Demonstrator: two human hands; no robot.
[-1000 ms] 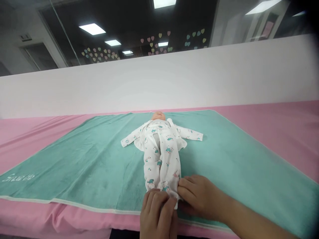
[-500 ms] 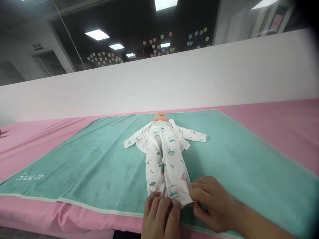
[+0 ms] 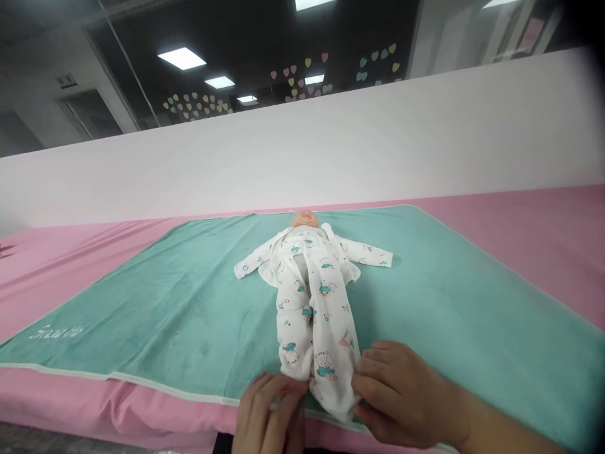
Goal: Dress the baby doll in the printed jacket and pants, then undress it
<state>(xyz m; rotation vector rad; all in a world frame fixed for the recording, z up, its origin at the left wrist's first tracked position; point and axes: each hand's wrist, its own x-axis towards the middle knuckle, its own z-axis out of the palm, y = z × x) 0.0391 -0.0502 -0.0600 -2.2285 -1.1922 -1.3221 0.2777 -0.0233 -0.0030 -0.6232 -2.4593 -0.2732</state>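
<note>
A baby doll [image 3: 305, 219] lies on its back on a green blanket [image 3: 203, 302], feet toward me. It wears a white printed top [image 3: 363, 253] with the sleeves spread out and matching white printed pants [image 3: 329, 315]. My right hand [image 3: 401, 394] pinches the outer edge of the pant leg on the right, near its hem. At the bottom of the other pant leg, my left hand [image 3: 271, 410] has its fingers bent together over the cuff; its grip there is partly hidden. The doll's feet are not visible.
Pink cloth [image 3: 142, 416] covers the surface under the blanket, and its front edge is close to me. A white low wall [image 3: 302, 157] stands behind, with a dark window [image 3: 265, 38] bearing heart stickers above it.
My left hand has shifted left, from between the hems to the left leg's cuff. The right pant leg's hem now hangs longer and narrower, with my right hand still at its edge.
</note>
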